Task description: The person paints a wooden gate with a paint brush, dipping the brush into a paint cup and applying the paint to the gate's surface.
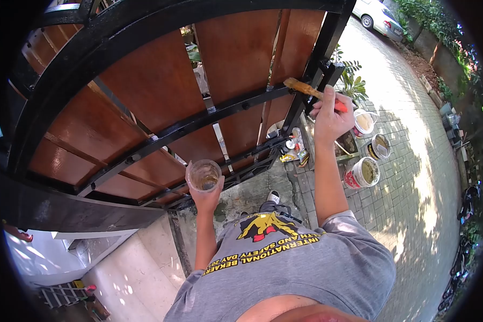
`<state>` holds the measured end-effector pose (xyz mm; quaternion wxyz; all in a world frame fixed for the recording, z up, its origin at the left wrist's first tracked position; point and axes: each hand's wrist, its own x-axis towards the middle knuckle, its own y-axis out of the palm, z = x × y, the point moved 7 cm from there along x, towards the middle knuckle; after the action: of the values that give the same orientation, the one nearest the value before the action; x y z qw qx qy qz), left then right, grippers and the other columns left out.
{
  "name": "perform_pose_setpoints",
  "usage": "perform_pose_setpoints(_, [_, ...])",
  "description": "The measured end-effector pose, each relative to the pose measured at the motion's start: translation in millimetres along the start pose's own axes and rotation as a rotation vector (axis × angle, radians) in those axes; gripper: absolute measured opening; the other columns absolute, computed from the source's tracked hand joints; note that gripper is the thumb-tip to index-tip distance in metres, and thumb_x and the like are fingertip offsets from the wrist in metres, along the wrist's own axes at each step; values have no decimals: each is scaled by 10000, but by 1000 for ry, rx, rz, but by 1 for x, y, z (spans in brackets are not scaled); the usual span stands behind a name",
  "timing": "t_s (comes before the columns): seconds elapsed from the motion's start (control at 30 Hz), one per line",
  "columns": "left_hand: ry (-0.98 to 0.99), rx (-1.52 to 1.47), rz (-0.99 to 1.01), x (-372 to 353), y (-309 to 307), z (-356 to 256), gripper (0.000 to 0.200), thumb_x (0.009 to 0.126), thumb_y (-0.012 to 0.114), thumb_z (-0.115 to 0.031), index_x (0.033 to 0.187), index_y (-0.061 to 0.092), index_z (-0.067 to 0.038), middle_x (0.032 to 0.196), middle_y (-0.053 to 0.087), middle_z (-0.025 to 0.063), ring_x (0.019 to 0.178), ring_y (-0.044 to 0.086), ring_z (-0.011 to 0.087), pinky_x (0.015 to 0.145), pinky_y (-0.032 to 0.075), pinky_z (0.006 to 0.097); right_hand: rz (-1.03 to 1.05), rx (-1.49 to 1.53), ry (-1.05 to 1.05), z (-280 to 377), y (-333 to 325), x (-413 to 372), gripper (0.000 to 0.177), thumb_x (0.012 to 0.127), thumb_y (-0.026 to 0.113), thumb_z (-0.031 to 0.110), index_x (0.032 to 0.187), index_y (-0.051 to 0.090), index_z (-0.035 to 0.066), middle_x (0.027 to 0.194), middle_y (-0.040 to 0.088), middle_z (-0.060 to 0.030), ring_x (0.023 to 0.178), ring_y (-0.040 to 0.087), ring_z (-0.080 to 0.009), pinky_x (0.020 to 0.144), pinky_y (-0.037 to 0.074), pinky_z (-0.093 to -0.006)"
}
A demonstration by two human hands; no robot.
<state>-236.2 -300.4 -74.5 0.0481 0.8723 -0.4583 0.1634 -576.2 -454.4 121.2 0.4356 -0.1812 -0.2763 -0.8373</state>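
My right hand [334, 115] is closed around the red handle of a paintbrush [306, 88]. Its bristle end points left, close to the black metal frame [236, 102] of a gate with reddish-brown wooden panels [239, 48]. In my left hand [205, 197], a clear plastic cup [204, 176] is held mouth up, with a little brownish liquid at its bottom. The cup is in front of the gate's lower panels, its rim overlapping them in this view.
Several paint buckets [362, 173] stand on the paved driveway [408, 188] to my right. Small cans and bottles [292, 147] sit by the gate's foot. Leafy plants [353, 80] grow beyond the gate post. A white car [378, 19] is parked farther off, and a ladder [64, 295] lies at lower left.
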Motion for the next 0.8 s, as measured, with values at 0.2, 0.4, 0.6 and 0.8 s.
perform_pose_setpoints(0.2, [-7, -9, 44, -2, 6, 8, 1024, 716, 923, -92, 1549, 329, -51, 1372, 537, 110, 1226, 565, 218, 1048, 487, 362, 93, -4, 96, -2, 29, 8, 293, 936, 802, 222, 823, 643, 3, 572, 630, -67, 437, 569, -87, 427, 441, -229])
perform_pose_setpoints(0.4, [-4, -13, 16, -3, 0, 8, 1024, 712, 927, -106, 1544, 333, -43, 1366, 545, 121, 1213, 575, 222, 1045, 488, 364, -53, 118, 38, -3, 17, 10, 248, 981, 740, 182, 900, 627, -24, 623, 653, -119, 456, 606, -135, 434, 484, -247])
perform_pose_setpoints(0.6, [15, -3, -25, 3, -10, 7, 1022, 714, 923, -104, 1546, 332, -52, 1353, 555, 124, 1196, 584, 224, 1037, 493, 369, -63, 155, -149, 9, -4, 0, 150, 1012, 649, 57, 1056, 610, -81, 764, 706, -187, 592, 690, -192, 568, 585, -291])
perform_pose_setpoints(0.8, [-9, -30, 8, 9, 3, 6, 1020, 716, 923, -108, 1544, 331, -42, 1359, 546, 124, 1223, 569, 222, 1049, 483, 374, 239, -28, -192, -13, 15, -22, 162, 1006, 650, 37, 1117, 675, -79, 788, 732, -129, 639, 706, -135, 597, 570, -257])
